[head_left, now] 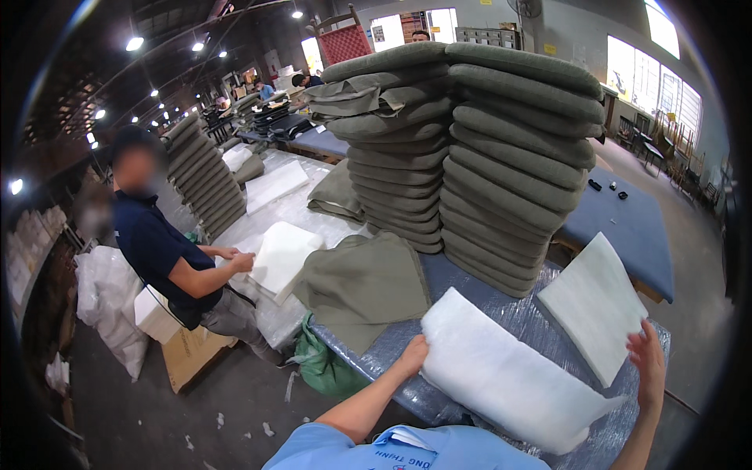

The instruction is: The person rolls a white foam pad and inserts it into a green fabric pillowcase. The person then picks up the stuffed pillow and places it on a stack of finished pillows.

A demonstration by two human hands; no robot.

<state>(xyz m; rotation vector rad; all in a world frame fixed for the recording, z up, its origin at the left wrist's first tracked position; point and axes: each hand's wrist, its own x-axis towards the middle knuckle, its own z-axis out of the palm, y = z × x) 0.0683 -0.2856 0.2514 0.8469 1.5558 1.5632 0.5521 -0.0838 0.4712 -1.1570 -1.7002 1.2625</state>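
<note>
My left hand is closed on the left edge of a white sheet of fluffy batting, which spreads in front of my body over the plastic-wrapped table. Beside the right edge of a white foam pad is my right hand, its fingers apart; whether the fingertips touch the pad I cannot tell. Left of the batting lies a flat grey-green fabric cover. Two tall stacks of grey-green cushions rise beyond it.
A co-worker at the left handles white padding. Another cushion stack stands behind. A green bag, a cardboard box and a white sack are on the floor. A blue-topped table stands at the right.
</note>
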